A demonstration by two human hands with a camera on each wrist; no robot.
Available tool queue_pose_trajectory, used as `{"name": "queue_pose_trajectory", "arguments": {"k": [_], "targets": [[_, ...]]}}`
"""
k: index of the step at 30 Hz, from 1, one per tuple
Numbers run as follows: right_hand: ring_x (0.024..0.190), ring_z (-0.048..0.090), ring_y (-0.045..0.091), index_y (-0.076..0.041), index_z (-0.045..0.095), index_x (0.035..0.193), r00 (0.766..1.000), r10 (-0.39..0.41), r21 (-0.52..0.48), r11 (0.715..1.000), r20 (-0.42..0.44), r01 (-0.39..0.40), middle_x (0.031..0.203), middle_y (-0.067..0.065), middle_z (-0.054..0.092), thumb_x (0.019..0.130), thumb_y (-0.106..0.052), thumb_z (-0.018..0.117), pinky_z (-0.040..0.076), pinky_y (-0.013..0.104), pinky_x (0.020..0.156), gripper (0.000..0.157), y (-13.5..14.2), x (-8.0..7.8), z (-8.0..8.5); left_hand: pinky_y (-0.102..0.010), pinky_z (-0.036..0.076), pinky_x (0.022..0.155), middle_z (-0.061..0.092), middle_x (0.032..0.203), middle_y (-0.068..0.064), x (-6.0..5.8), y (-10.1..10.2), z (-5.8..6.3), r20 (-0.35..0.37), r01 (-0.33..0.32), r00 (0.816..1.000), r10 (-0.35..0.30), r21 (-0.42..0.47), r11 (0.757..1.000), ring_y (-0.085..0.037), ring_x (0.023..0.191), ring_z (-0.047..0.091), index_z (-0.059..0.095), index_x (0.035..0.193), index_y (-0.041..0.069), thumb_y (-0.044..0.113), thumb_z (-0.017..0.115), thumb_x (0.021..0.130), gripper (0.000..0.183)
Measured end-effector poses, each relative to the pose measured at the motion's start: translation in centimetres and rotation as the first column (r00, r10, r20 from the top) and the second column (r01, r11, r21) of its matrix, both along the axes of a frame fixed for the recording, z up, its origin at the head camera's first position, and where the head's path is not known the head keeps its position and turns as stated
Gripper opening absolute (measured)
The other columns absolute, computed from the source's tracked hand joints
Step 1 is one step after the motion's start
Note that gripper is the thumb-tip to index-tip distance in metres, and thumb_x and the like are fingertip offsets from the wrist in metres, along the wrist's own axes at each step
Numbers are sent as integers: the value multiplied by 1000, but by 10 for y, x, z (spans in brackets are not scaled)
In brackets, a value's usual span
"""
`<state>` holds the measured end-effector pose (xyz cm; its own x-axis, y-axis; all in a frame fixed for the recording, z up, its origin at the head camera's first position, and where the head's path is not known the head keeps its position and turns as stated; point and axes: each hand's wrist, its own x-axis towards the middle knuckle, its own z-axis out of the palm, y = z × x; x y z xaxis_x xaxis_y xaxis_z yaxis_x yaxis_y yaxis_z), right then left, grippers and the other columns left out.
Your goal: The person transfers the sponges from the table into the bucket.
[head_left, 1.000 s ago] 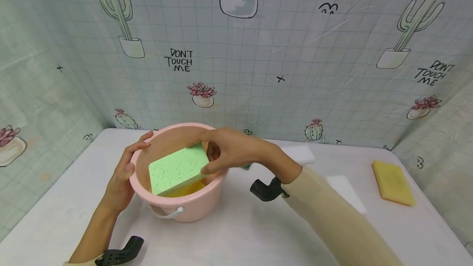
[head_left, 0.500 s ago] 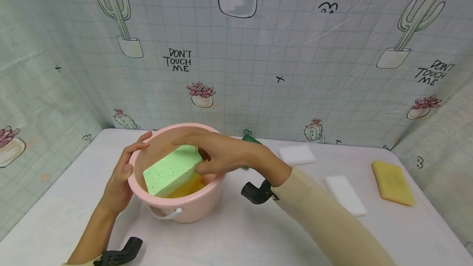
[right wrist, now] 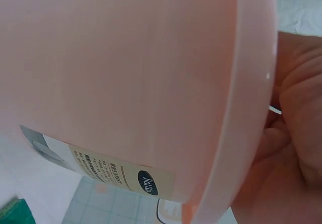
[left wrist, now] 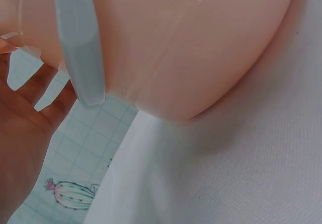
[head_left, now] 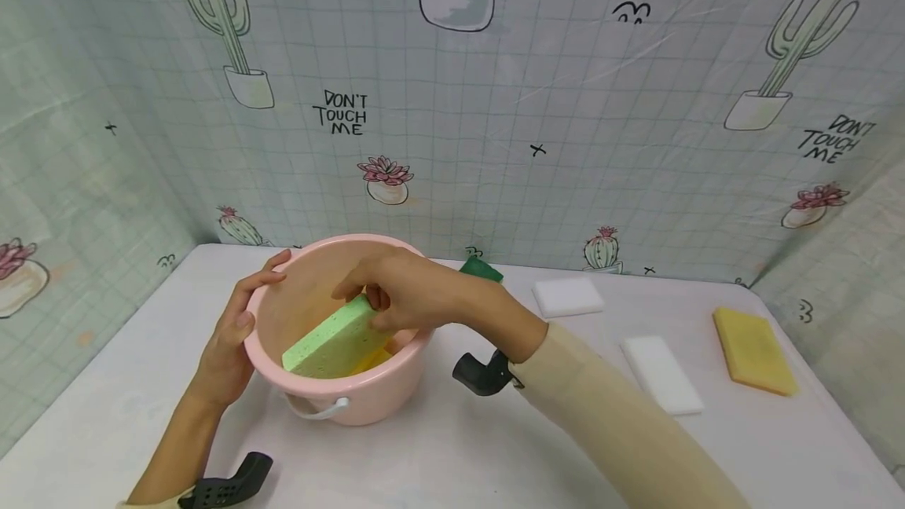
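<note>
A pink bucket (head_left: pixel 385 399) with a pale handle (left wrist: pixel 83 48) stands left of centre on the white table. My left hand (head_left: pixel 229 344) grips its left rim, fingers over the edge. Inside the bucket, my right hand (head_left: pixel 417 289) pinches a light green sponge (head_left: pixel 338 346) by its upper right end. The sponge is tilted, its lower left end near the front wall. Beneath it shows part of something yellow (head_left: pixel 372 360). In the right wrist view, the bucket's labelled wall hides the sponge and the fingertips of that hand (right wrist: pixel 299 128).
Behind my right wrist lies a dark green pad (head_left: pixel 482 268). Two white pads, one farther back (head_left: pixel 569 297) and one nearer (head_left: pixel 662 375), lie right of the bucket. A yellow sponge (head_left: pixel 754 350) sits by the table's right side. A patterned curtain (head_left: pixel 537 100) closes off the back.
My right hand has moved left and down into the bucket with the green sponge, which has sunk lower and turned more on edge. The left hand keeps its place on the rim.
</note>
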<state>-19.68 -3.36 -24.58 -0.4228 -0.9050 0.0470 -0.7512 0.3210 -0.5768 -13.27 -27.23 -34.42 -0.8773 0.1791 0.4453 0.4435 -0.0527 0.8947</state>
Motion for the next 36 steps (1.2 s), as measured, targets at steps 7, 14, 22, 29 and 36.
{"name": "queue_pose_trajectory", "arguments": {"k": [7,14,22,29,36], "targets": [[71,49,7,-16,66,99,997,-70,-10,998,-25,70,82,-10,57,78,-10,67,43,15,61,21,0,-1,0,-21,33,96,11,147,-7,0,-1,-2,-10,1,1000,-1,2,1000,-24,130,16,33,130,7,27,36,90,45],[73,50,7,-16,66,94,995,-98,-6,995,22,98,87,-11,59,81,-10,64,44,14,64,15,-2,-7,-3,-21,33,96,11,147,-6,1,0,-1,2,1,1000,-1,6,1000,-24,130,15,33,130,7,28,36,90,45],[74,54,7,-16,66,95,994,-102,20,995,50,101,88,-11,60,83,-8,62,46,14,64,15,-2,-9,-2,-21,33,95,13,147,-5,2,1,2,18,-20,1000,20,4,1000,-24,130,15,34,129,7,28,37,90,45],[71,51,9,-12,63,108,987,-159,23,987,-35,160,99,-6,60,84,-4,56,45,14,57,26,-7,-11,-6,-20,33,96,13,147,-6,2,1,0,6,-15,1000,15,8,1000,-23,131,14,34,129,7,27,37,90,44],[82,52,8,-15,58,115,982,-186,-42,982,-37,184,109,-6,56,87,-7,54,46,14,67,30,5,-13,-5,-22,36,94,13,147,-6,1,0,-1,-1,-12,1000,12,5,1000,-23,131,15,34,129,7,26,37,90,43]]}}
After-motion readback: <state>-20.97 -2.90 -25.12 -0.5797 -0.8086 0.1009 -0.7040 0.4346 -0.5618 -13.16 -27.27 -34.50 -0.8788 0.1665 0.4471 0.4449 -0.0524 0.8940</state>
